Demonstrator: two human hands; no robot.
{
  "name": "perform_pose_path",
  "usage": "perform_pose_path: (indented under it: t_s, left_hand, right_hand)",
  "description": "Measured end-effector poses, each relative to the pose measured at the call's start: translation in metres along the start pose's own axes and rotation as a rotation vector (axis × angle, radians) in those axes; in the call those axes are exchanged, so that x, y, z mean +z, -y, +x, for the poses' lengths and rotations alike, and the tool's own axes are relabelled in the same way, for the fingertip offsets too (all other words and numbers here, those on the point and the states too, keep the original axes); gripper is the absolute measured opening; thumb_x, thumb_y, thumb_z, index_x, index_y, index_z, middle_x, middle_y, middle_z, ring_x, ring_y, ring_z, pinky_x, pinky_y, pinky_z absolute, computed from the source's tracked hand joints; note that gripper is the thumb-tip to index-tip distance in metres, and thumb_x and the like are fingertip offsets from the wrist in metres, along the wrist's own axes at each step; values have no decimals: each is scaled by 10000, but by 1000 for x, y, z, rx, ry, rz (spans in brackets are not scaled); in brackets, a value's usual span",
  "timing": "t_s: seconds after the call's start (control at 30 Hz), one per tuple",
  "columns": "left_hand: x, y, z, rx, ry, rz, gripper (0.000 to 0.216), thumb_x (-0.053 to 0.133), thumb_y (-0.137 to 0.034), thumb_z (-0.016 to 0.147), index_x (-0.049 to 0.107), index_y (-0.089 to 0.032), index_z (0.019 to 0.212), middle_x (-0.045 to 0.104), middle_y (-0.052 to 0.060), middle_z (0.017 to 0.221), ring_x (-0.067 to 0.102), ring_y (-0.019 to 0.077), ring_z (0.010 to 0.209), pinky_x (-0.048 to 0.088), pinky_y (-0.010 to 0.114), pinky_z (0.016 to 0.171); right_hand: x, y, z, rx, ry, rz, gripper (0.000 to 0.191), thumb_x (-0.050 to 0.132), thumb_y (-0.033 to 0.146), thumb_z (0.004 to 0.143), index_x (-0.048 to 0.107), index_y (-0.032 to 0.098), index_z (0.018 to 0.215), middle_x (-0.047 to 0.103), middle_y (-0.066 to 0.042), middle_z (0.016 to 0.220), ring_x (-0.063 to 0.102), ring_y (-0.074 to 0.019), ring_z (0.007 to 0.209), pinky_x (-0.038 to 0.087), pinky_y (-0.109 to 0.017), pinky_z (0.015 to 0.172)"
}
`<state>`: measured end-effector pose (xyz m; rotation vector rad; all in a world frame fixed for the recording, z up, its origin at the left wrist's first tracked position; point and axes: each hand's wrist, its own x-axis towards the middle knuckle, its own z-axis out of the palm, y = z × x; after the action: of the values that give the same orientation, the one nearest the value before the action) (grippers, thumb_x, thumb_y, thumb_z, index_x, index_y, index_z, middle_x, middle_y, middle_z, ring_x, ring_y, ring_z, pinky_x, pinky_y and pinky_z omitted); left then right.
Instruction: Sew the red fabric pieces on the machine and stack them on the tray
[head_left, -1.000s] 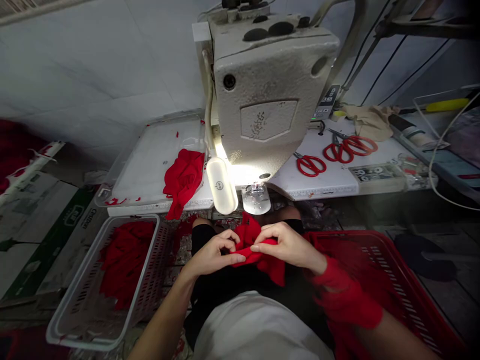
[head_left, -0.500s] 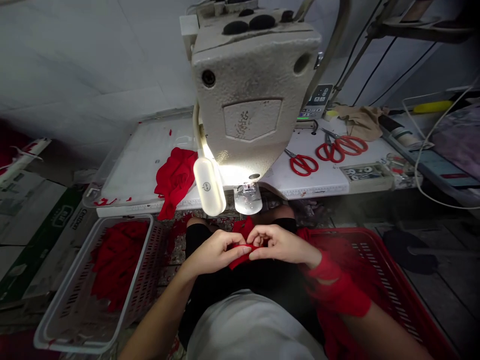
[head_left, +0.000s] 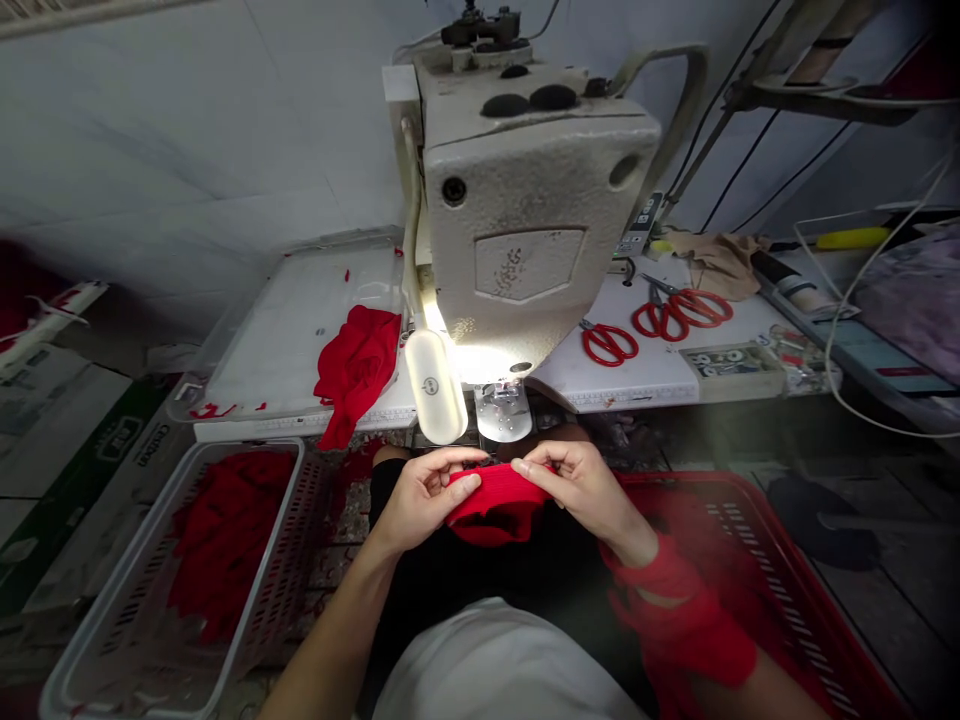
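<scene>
A small piece of red ribbed fabric [head_left: 499,503] is stretched between my two hands, just above my lap. My left hand [head_left: 429,494] pinches its left end between thumb and fingers. At the upper right edge, my right hand [head_left: 576,488] grips it the same way. The fabric's lower part hangs in a loose fold. More red fabric [head_left: 686,610] is wrapped round my right wrist and forearm. Directly beyond my hands is the sewing machine [head_left: 525,220], its lamp [head_left: 436,388] lit above the small metal work plate [head_left: 504,415].
A white basket [head_left: 289,520] of red fabric stands on the left, a red basket [head_left: 765,510] on the right. Red cloth [head_left: 358,370] lies on the table's left side. Red-handled scissors [head_left: 609,345], more scissors [head_left: 682,312] and a parts tray [head_left: 724,368] lie right of the machine.
My hands have moved apart, and the bunched red fabric between them is now spread wider and opened out. The view has shifted slightly, so the machine appears lower and further right.
</scene>
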<state>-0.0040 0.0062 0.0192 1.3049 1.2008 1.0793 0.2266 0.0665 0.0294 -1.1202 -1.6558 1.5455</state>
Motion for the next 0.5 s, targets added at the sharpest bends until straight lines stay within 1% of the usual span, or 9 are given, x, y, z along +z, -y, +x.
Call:
perform_pose_path:
  t_s: [0.07, 0.13, 0.2, 0.27, 0.33, 0.4, 0.5]
  left_hand:
    - [-3, -3, 0, 109, -22, 137, 241, 678, -307, 959, 810, -159, 1096, 688, 46, 778, 588, 129, 656, 446, 229, 607]
    - [-5, -6, 1, 206, -46, 260, 211, 652, -257, 979, 826, -165, 1056, 713, 57, 803, 616, 140, 699, 462, 238, 649]
    - [-6, -8, 3, 274, -53, 315, 211, 625, -224, 994, 815, -160, 1060, 732, 60, 835, 633, 146, 726, 476, 244, 684]
    - [-5, -11, 5, 300, -50, 328, 213, 599, -214, 1007, 802, -155, 1034, 748, 66, 881, 650, 153, 764, 488, 250, 725]
    - [-3, -14, 9, 282, -61, 320, 220, 584, -224, 1015, 789, -154, 978, 756, 62, 893, 664, 161, 792, 496, 259, 776]
    - [-1, -17, 14, 221, -76, 286, 236, 582, -259, 1016, 776, -155, 932, 757, 55, 877, 672, 169, 807, 500, 268, 807]
    - [2, -20, 23, 93, -115, 194, 256, 625, -346, 990, 755, -151, 889, 732, 46, 822, 656, 171, 769, 507, 265, 751]
  right_hand:
    - [2, 4, -3, -33, -24, -28, 297, 725, 401, 918, 756, 145, 771, 675, -32, 694, 562, -163, 648, 424, -286, 610]
    - [3, 9, -8, -105, -73, -86, 266, 719, 367, 929, 756, 156, 772, 669, -33, 710, 573, -172, 673, 432, -296, 636]
    - [4, 16, -11, -197, -136, -165, 238, 708, 327, 940, 754, 166, 771, 632, -20, 693, 553, -161, 651, 415, -296, 624]
    - [4, 23, -12, -282, -191, -236, 215, 704, 289, 943, 755, 171, 770, 601, -7, 673, 526, -146, 618, 396, -292, 602]
    - [3, 27, -9, -327, -234, -270, 202, 707, 263, 938, 758, 173, 765, 596, -1, 666, 512, -136, 599, 391, -288, 594]
    - [0, 29, -4, -328, -262, -259, 192, 715, 258, 930, 764, 174, 765, 612, -1, 671, 513, -133, 598, 397, -286, 600]
    - [-7, 26, 6, -275, -259, -179, 203, 730, 291, 919, 767, 171, 760, 645, -9, 680, 542, -145, 629, 420, -287, 627]
